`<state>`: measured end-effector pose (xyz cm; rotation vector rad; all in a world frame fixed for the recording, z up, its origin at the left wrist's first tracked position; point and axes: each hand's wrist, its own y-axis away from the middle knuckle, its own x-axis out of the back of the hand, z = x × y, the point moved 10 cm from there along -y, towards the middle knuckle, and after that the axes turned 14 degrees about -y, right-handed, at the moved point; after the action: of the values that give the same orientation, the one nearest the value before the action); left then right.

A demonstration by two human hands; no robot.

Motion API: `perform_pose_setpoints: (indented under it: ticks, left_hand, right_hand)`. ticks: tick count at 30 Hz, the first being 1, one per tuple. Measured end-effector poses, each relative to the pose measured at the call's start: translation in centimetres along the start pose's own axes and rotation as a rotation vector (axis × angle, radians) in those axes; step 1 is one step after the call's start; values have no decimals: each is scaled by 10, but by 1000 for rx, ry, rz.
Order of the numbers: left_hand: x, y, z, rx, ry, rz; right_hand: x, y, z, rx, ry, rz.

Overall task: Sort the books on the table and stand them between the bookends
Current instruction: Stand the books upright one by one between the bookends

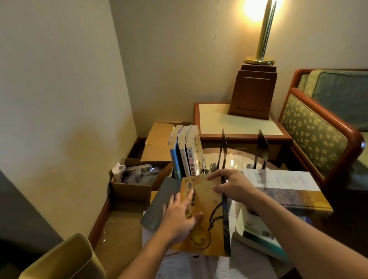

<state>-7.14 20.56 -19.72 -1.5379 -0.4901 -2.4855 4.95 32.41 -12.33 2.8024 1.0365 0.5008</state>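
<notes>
Seen from a head-worn camera, a person holds a yellow book [206,218] low over a cluttered round table [238,156]. The left hand [181,216] lies flat on the cover with its fingers straight, pressing but not gripping. The right hand [232,186] curls its fingers over the book's far edge by the dark spine and takes the real hold.

Judging from this, the main risk is a slip. Only one hand actually grips the book, so if it is tilted upright it could slide out from under the flat palm. The standing books [186,154] are a second risk. They sit at the far left of the table, just left of the near bookend [223,144], and whether anything props their far side cannot be seen. A nudge from the incoming book could topple them. The bookends are thin metal on a glossy top and may skid when pushed.

Counted:
- Three books stand upright.
- Two black bookends show, the second bookend [262,145] standing apart to the right with nothing between the two.
- One book is in the hands.
- Three more lie flat: a grey book [158,204] on the left, a large book [295,184] on the right, and a white-and-teal book [257,231] nearer the person.
- Loose sheets [205,276] lie underneath, too overlapped to count.
</notes>
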Motion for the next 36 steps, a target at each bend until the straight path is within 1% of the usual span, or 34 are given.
perform_pose_setpoints:
  ticks: [5,10,12,15,18,21,25,27,30,33,36]
  left_hand:
    - [-3,-4,23,-103,-11,-45]
    - [-7,-6,38,-132,-10,-58]
    - [-10,-5,46,-156,-5,-67]
    - [-16,-4,56,-192,-9,-96]
    - [-19,-5,59,-207,-22,-108]
    - [-17,-8,52,-180,-12,-97]
    - [-11,-16,27,-74,-55,-52]
    - [-10,-20,18,-35,-90,-28]
    - [-8,-27,10,-18,-80,33]
    - [-8,-34,3,1,-145,69]
    - [-10,-42,-2,15,-240,60]
  right_hand:
    - [24,12,1,-73,29,-48]
    - [32,19,11,-162,105,-108]
    - [26,23,18,-202,143,-164]
    - [15,32,31,-279,107,-260]
    - [14,39,39,-320,62,-296]
    - [22,45,37,-319,-14,-256]
    - [45,51,20,-277,-62,-168]
    - [61,51,2,-208,-15,-101]
    - [81,51,-27,-105,71,-23]
    - [92,51,-44,-62,106,2]
    - [99,48,-59,5,135,40]
